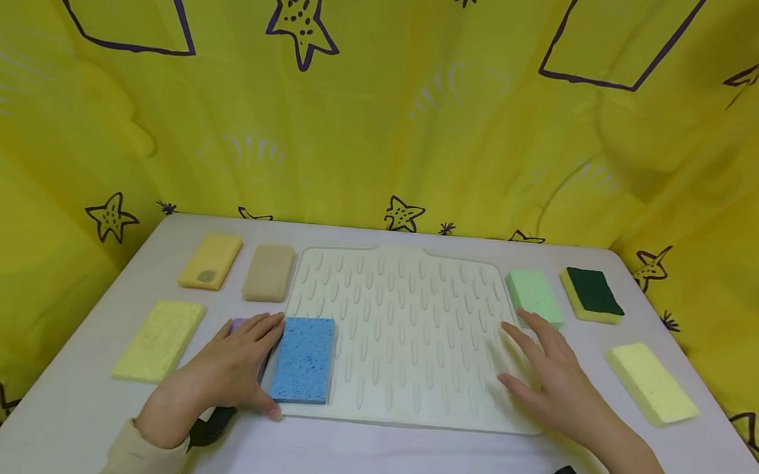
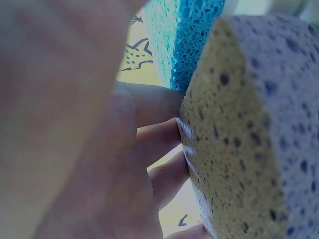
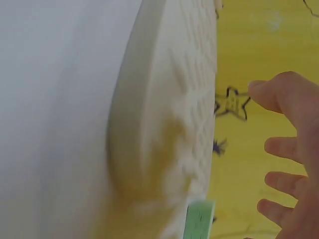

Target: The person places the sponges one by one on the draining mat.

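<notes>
My left hand [image 1: 230, 365] lies over a purple sponge [image 2: 294, 99], its fingers reaching across to the far edge and the thumb spread toward the near side. Most of this sponge is hidden under the hand in the head view. Right beside the fingertips, a blue sponge [image 1: 304, 359] lies flat on the left front of a white ribbed drying board [image 1: 407, 337]. My right hand [image 1: 551, 386] hovers by the board's right edge with fingers spread and nothing in it. Just beyond its fingertips sits a pale green sponge [image 1: 534, 297].
Left of the board lie a yellow-orange sponge [image 1: 210, 261], a beige sponge [image 1: 268, 273] and a flat yellow sponge [image 1: 159, 340]. On the right are a sponge with a dark green scouring top [image 1: 592, 294] and a pale yellow block sponge [image 1: 651, 383]. A yellow curtain [image 1: 371, 138] stands behind the white table [image 1: 402, 457].
</notes>
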`<state>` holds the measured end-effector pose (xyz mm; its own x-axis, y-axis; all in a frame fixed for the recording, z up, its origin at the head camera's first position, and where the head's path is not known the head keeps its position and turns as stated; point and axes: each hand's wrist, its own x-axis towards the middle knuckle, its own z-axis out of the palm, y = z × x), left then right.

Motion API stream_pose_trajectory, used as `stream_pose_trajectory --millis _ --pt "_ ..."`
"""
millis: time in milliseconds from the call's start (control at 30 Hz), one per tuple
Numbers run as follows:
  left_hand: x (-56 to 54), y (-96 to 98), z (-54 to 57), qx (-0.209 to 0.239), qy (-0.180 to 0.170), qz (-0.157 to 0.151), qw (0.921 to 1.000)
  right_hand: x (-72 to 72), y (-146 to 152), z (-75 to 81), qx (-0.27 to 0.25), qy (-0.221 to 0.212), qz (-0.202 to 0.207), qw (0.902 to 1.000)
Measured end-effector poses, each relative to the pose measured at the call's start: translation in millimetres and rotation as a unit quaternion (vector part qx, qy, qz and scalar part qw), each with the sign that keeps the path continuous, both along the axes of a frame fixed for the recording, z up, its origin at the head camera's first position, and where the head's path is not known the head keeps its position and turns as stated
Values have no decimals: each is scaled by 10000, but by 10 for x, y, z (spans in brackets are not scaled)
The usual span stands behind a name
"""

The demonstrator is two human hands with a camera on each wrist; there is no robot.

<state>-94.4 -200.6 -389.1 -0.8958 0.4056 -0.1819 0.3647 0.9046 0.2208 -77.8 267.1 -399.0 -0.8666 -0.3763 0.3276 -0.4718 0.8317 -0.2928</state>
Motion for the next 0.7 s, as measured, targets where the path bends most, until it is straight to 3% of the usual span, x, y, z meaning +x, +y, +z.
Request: stream_pose_trajectory --millis 333,700 --pt "-3 7 4 -22 -11 108 9999 75 650 -105 53 313 -484 9983" --pt "-8 21 4 -44 -171 165 9997 128 1082 -173 339 -205 -1377 9897"
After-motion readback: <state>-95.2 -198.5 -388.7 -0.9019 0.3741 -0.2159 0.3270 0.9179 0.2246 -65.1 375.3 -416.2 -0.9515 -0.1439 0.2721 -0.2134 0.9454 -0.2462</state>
